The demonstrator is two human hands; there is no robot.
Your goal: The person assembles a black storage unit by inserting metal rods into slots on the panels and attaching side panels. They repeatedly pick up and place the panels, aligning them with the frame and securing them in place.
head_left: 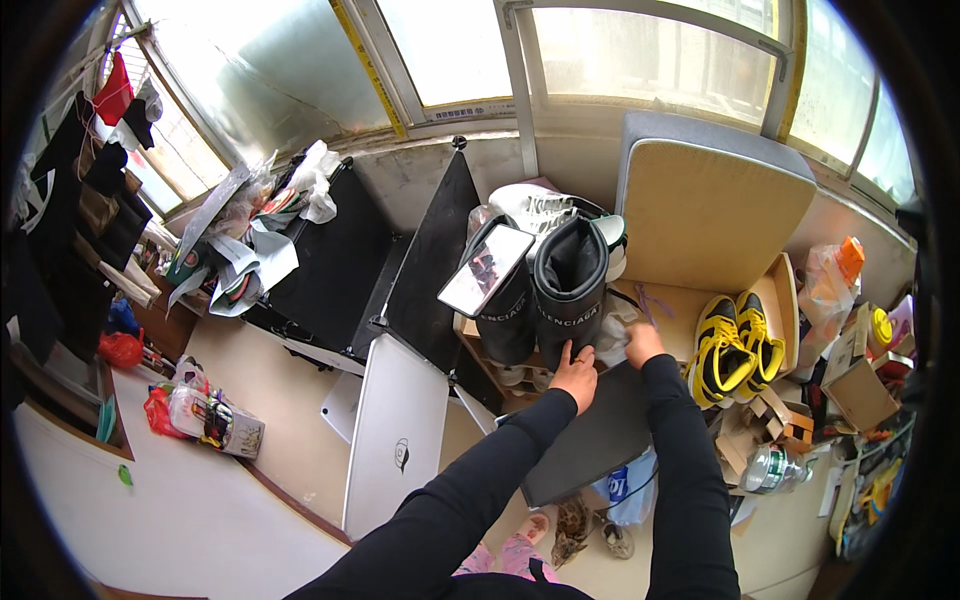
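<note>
A pair of tall black boots with white lettering stands in front of me, a near boot [570, 290] and a second boot [503, 325] to its left. My left hand [574, 378] touches the lower front of the near boot with its fingers stretched out. To its right, my right hand [643, 345] is closed, pinching crumpled white translucent wrapping [615, 330] beside that boot. A smartphone [487, 270] with a lit screen lies tilted across the top of the left boot. What the boots rest on is partly hidden by my hands.
Black-and-yellow sneakers [722, 350] sit on the wooden cabinet at right, before an upright padded board [715, 215]. A dark grey cabinet door [590, 440] swings toward me. White panel [397, 440] stands left. Cardboard and a clear bottle [775, 468] clutter the right; a cat [572, 530] is below.
</note>
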